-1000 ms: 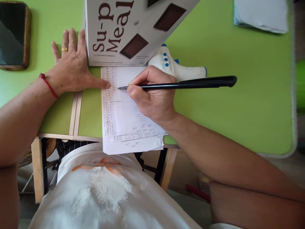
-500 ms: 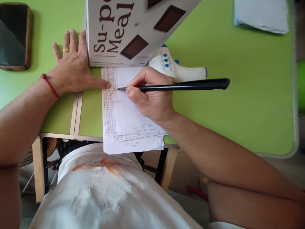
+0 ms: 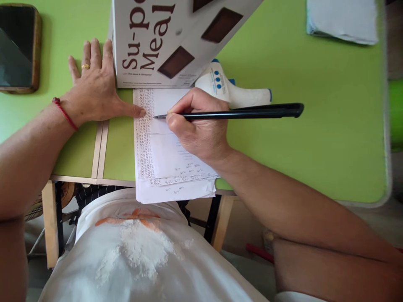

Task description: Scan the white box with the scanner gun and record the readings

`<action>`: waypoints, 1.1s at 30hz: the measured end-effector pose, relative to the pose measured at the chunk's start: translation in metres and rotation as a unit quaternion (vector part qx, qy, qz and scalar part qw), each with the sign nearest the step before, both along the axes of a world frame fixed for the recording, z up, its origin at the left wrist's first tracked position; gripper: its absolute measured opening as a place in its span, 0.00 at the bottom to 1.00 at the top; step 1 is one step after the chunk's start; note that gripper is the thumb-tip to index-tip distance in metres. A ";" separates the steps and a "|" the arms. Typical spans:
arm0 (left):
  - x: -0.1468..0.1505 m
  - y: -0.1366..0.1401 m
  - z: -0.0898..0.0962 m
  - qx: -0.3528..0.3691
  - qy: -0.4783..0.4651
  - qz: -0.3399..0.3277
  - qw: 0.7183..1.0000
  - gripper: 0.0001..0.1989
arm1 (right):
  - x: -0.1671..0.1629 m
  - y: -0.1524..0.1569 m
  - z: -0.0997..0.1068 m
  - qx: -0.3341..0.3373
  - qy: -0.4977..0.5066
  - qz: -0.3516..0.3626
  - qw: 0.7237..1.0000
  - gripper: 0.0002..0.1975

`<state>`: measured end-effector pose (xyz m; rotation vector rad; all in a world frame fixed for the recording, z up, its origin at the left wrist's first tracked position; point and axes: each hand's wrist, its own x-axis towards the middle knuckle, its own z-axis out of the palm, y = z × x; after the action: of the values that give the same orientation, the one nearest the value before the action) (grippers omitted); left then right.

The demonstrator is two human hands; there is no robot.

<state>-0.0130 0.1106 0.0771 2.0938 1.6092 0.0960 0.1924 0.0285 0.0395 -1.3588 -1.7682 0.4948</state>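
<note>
My right hand (image 3: 201,126) grips a black pen (image 3: 252,112), its tip at the stack of papers (image 3: 163,155). Columns of small handwriting run down the left side of the top sheet, and a few scattered marks lie near its bottom. My left hand (image 3: 96,84) lies spread on the green table, thumb resting on the left edge of the papers and fingers beside the box. A white box (image 3: 147,77) with "Su-po… Meal" in dark red letters stands over the top of the sheets, hiding their upper end.
Behind my right hand lies a white device with blue buttons (image 3: 217,82). A phone in a wood-look case (image 3: 19,48) sits far left, folded pale cloth or paper (image 3: 343,21) at the upper right. The green table (image 3: 315,147) has a pale rim and a seam at left.
The whole view has shifted very slightly. Both hands, the pen and the papers hold nearly the same places.
</note>
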 end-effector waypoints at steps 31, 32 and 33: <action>-0.020 0.019 -0.031 0.058 -0.102 -0.064 0.991 0.75 | 0.026 -0.019 0.042 0.049 -0.375 0.084 0.922 0.09; -0.017 0.016 -0.026 0.047 -0.086 -0.055 0.994 0.75 | 0.028 -0.021 0.048 0.026 -0.419 0.078 0.904 0.10; -0.014 0.014 -0.021 0.034 -0.068 -0.042 0.996 0.77 | 0.029 -0.023 0.053 0.006 -0.456 0.070 0.887 0.10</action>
<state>-0.0267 0.1249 0.0559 2.1532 1.4557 0.2640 0.2219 0.0056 0.0920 -1.5893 -2.6189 -0.1428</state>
